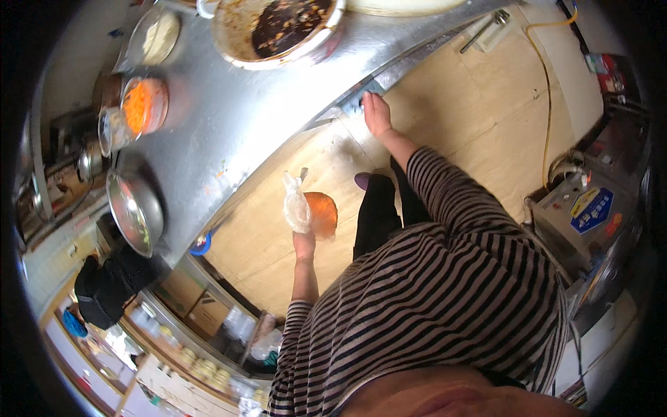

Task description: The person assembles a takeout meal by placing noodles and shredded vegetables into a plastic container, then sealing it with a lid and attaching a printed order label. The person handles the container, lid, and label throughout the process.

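Observation:
Low over the floor, my left hand (303, 243) is closed on a whitish, see-through plastic bag (297, 205) with its twisted ends sticking up. Right against the bag is a round orange thing (323, 212), slightly blurred; whether it is inside the bag or behind it I cannot tell. My right hand (376, 115) reaches forward to the underside of the steel table's edge. Its fingers are pressed together and bent at a small dark part (362, 101) beside a pale bluish surface (353, 105). What they grip there is mostly hidden.
On the steel table (208, 104) stand a large pot of dark sauce (226, 42), a tub of shredded orange food (144, 104), a bowl of pale food (160, 38) and a steel bowl (135, 212). A yellow hose (549, 90) crosses the floor at right. Cardboard boxes (208, 313) sit lower left.

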{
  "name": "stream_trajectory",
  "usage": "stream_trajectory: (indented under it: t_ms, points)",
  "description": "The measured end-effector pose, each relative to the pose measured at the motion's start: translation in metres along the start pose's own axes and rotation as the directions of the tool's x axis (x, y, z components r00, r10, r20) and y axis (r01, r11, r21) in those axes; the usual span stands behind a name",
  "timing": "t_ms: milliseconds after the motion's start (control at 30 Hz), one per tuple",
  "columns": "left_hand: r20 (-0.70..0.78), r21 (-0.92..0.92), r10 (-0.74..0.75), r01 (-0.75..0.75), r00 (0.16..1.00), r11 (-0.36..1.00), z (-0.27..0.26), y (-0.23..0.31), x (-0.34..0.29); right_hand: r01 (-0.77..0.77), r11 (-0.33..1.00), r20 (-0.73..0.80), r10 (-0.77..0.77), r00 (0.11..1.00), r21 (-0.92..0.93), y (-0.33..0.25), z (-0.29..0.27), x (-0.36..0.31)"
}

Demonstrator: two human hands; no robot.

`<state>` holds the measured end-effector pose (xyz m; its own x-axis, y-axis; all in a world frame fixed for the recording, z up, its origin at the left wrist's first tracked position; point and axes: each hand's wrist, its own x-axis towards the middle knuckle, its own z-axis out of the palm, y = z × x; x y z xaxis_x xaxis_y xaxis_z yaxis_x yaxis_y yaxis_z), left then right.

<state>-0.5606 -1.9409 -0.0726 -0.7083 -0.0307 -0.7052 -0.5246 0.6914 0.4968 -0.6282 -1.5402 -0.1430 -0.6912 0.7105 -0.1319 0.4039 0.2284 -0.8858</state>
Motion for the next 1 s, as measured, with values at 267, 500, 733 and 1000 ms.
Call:
stream_trajectory:
  t_ms: [267, 500, 733, 1000]
  points:
    - [0.465, 0.585, 0.483, -0.667, 0.742, 0.461, 0.079, 0.044, 0.068, -0.126, 0.74, -0.201, 0.336, 0.92, 0.661, 0.034, -0.043, -0.068]
    - [0.707, 0.674, 0.211, -0.734, 0.675, 0.085, 0.198, 0.066, 0.185, -0.076, 0.641, -0.176, 0.321, 0.931, 0.764, 0.064, -0.084, -0.096]
    - [0.316, 0.613, 0.294, -0.431, 0.902, 0.663, 0.311, 0.177, 0.288, -0.085, 0.775, -0.155, 0.23, 0.961, 0.626, 0.097, -0.107, -0.117]
    - [0.195, 0.442, 0.223, -0.289, 0.955, 0.849, 0.36, 0.281, 0.348, 0.052, 0.78, -0.261, 0.145, 0.954, 0.623, 0.095, -0.106, -0.11]
